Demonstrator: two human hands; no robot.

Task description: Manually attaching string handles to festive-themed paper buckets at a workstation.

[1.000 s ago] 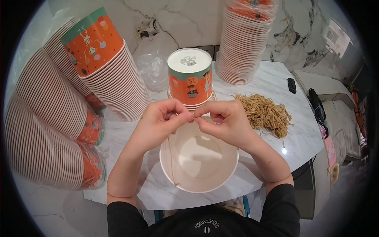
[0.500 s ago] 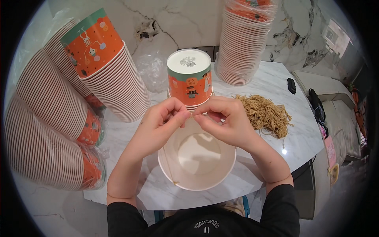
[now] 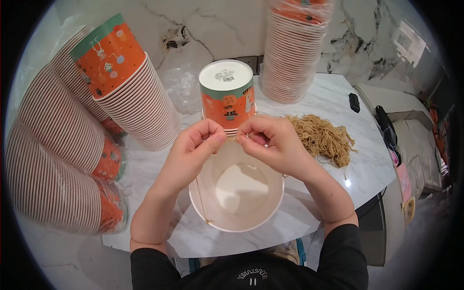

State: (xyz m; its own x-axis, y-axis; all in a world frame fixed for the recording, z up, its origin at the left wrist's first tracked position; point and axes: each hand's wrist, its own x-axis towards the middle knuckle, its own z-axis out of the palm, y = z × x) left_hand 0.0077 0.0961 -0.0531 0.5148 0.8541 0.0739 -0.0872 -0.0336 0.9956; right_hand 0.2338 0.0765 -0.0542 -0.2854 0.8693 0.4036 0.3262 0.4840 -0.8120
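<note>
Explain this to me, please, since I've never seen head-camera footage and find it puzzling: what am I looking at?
There is no machine: these are a person's bare left hand and right hand. A wide fisheye camera on the person's head looks down, so straight edges bend.

On the marbled table an open paper bucket, white inside, faces up. Behind it is an upturned orange-and-green bucket; a tan string pile lies to the right. Tall bucket stacks stand left and behind.

The fingertips of both hands seem to pinch a thin cord above the bucket.
</note>
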